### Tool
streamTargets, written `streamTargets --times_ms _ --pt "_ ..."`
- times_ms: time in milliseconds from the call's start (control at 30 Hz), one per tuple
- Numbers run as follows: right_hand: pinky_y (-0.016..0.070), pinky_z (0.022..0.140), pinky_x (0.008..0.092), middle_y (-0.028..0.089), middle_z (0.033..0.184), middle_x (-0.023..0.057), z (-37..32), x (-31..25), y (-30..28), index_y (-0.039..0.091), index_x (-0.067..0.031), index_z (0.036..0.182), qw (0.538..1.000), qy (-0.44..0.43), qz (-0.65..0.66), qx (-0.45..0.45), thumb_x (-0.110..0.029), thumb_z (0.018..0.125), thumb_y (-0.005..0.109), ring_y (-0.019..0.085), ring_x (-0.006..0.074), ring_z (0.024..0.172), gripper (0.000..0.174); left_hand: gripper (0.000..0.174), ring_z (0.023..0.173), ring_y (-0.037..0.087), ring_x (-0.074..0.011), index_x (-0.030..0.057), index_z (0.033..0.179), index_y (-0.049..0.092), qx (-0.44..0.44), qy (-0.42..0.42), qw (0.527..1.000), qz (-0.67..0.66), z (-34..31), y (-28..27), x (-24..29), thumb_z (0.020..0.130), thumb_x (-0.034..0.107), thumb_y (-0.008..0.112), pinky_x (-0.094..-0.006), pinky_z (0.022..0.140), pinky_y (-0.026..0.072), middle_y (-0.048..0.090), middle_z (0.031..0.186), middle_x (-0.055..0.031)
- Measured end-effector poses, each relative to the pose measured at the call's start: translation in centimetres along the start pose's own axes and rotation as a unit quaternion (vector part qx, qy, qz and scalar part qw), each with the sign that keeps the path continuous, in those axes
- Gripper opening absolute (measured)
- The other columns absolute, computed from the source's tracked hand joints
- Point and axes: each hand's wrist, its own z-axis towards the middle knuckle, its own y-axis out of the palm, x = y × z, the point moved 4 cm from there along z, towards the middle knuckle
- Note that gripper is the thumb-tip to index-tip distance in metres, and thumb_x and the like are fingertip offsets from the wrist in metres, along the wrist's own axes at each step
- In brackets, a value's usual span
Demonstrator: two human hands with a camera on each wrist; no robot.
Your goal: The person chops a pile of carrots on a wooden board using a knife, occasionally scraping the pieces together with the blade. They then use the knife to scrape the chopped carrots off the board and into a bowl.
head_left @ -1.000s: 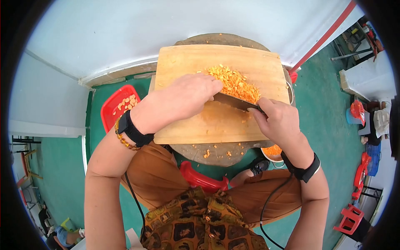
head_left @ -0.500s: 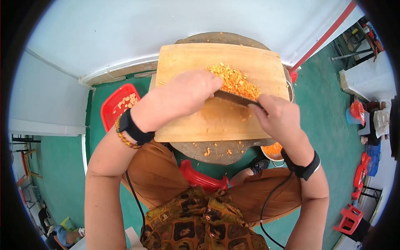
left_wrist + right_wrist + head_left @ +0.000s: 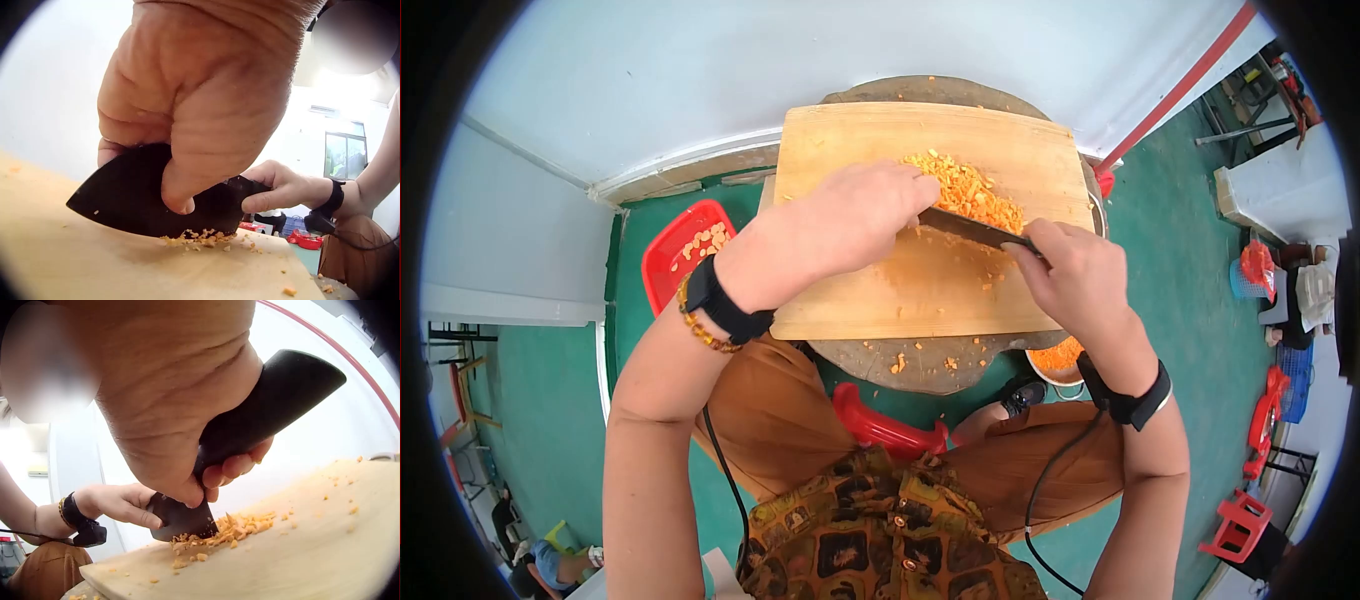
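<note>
We see the wooden cutting board spread across the upper centre of the head frame, resting on a round wooden slab that shows past its top and bottom edges. Left of centre, the left hand pinches the blade, its thumb on one face and fingers on the other in the left wrist view. Right of centre, the right hand is wrapped round the black handle. Between them, over the middle of the board, we find the knife, slanting down to the right, edge toward the wood. A red basin holding pale orange slices sits at centre left. Just above the blade lies a heap of chopped orange bits. Lower right of the board, we see a pot with orange bits inside. Smallest are the crumbs scattered on the slab, below centre.
</note>
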Motion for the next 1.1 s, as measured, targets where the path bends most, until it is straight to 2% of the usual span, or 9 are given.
streamTargets --times_ms 67,267,367,567,767,867,967,1100 --pt "0.0447 0.046 0.0395 0.060 0.062 0.0059 0.4 0.2 -0.1 0.053 -0.0099 0.074 1.000 -0.010 -0.005 0.006 -0.023 0.081 0.072 0.062 0.0264 0.058 0.024 0.011 0.088 0.058 -0.0423 -0.0012 0.088 0.050 0.014 0.019 1.000 0.003 0.1 0.3 -0.8 0.082 -0.001 0.058 -0.0472 0.075 0.0483 0.059 0.087 -0.0217" --pt "0.0447 0.046 0.0391 0.060 0.063 0.0063 0.5 0.4 -0.5 0.053 -0.0098 0.074 1.000 0.016 0.001 -0.007 -0.023 0.082 0.071 0.062 0.0267 0.057 0.024 0.011 0.090 0.058 -0.0427 -0.0011 0.089 0.051 -0.014 -0.017 1.000 -0.018 0.7 0.6 -1.2 0.082 0.000 0.059 -0.0471 0.075 0.0482 0.059 0.088 -0.0217" --pt "0.0452 0.047 0.0393 0.060 0.063 0.0068 0.5 0.5 -0.3 0.054 -0.0097 0.073 1.000 0.011 0.000 -0.003 -0.023 0.082 0.072 0.062 0.0272 0.058 0.024 0.012 0.089 0.057 -0.0429 -0.0011 0.089 0.050 0.015 0.020 1.000 -0.012 0.4 0.1 -0.9 0.082 0.000 0.059 -0.0468 0.075 0.0480 0.059 0.088 -0.0214" --pt "0.0457 0.048 0.0402 0.060 0.063 0.0071 0.7 0.3 -0.4 0.054 -0.0097 0.071 1.000 0.004 -0.010 0.000 -0.022 0.082 0.071 0.062 0.0280 0.059 0.024 0.013 0.087 0.057 -0.0425 -0.0008 0.086 0.048 -0.002 -0.009 1.000 -0.014 0.7 0.6 -1.0 0.082 0.001 0.060 -0.0469 0.074 0.0475 0.058 0.084 -0.0211" --pt "0.0462 0.050 0.0400 0.060 0.063 0.0067 0.3 0.4 -0.9 0.053 -0.0100 0.073 0.999 0.029 -0.011 -0.018 -0.023 0.081 0.072 0.062 0.0284 0.059 0.024 0.012 0.087 0.056 -0.0431 -0.0008 0.086 0.048 0.038 0.018 0.999 -0.002 0.7 -0.1 -0.6 0.083 0.000 0.060 -0.0471 0.074 0.0472 0.058 0.085 -0.0213" --pt "0.0458 0.049 0.0402 0.060 0.063 0.0070 0.4 0.6 -0.1 0.053 -0.0098 0.073 1.000 0.013 -0.005 -0.020 -0.024 0.081 0.072 0.062 0.0286 0.059 0.025 0.013 0.087 0.057 -0.0434 -0.0007 0.087 0.049 0.006 0.012 1.000 -0.020 0.7 0.5 -1.2 0.081 0.000 0.060 -0.0470 0.074 0.0473 0.058 0.085 -0.0213" --pt "0.0456 0.048 0.0403 0.060 0.063 0.0070 0.6 0.5 -1.4 0.053 -0.0099 0.073 1.000 0.028 -0.010 -0.004 -0.024 0.081 0.072 0.062 0.0283 0.058 0.025 0.013 0.087 0.057 -0.0433 -0.0007 0.087 0.050 0.027 0.013 0.999 -0.028 0.7 -0.3 -0.5 0.080 -0.001 0.061 -0.0475 0.074 0.0475 0.059 0.085 -0.0212" --pt "0.0454 0.048 0.0407 0.060 0.064 0.0070 0.6 0.7 -0.2 0.053 -0.0101 0.072 1.000 0.012 -0.016 -0.001 -0.024 0.081 0.072 0.062 0.0281 0.058 0.025 0.013 0.088 0.057 -0.0430 -0.0007 0.088 0.050 0.009 -0.001 1.000 -0.018 0.9 0.4 -1.0 0.080 -0.001 0.061 -0.0476 0.075 0.0477 0.059 0.086 -0.0212"
